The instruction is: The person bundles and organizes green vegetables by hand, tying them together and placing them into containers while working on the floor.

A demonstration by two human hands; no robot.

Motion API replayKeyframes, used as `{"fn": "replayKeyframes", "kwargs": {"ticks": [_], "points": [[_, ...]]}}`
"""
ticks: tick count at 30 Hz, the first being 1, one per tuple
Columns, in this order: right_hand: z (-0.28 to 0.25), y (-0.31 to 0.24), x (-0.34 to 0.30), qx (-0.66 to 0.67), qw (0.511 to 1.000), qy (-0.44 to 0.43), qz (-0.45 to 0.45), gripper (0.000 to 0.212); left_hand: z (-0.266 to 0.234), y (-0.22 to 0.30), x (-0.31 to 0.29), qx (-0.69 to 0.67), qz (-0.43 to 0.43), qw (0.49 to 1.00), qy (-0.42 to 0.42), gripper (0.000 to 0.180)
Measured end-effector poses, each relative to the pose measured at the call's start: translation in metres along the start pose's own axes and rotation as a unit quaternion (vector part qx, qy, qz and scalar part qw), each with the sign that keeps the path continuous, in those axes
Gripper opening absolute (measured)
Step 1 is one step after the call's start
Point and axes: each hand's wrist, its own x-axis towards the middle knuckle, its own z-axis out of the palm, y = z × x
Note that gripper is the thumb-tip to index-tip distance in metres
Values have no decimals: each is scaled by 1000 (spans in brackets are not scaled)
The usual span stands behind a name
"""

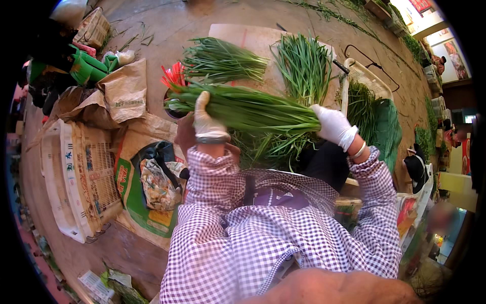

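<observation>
Here, left hand (210, 124) and right hand (335, 126) both have fingers gripping a green bunch (260, 109), roughly at twelve o'clock in view; from it, a second bunch (223, 60) lies at eleven, a third bunch (304, 70) between one and two, pale crates (83, 172) at eight

We note a brown floor (167, 20) bearing a pale flat sheet (223, 33), plastic crates (63, 177) and loose leaf scraps (147, 40); on the sheet we record two green leaf bundles (304, 66).
</observation>
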Motion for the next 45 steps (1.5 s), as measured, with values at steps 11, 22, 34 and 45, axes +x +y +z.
{"fn": "replayKeyframes", "kwargs": {"ticks": [11,22,34,45], "points": [[-46,-42,-3,-327,935,63,-125,7,59,-56,-68,759,339,466,-304,114],[-55,-76,23,-359,897,213,-148,10,56,-91,-17,718,399,465,-332,53],[106,50,161,231,959,53,157,30,92,11,147,892,380,142,-200,36],[200,32,221,373,884,157,235,16,77,-28,230,885,302,219,-277,35]]}}
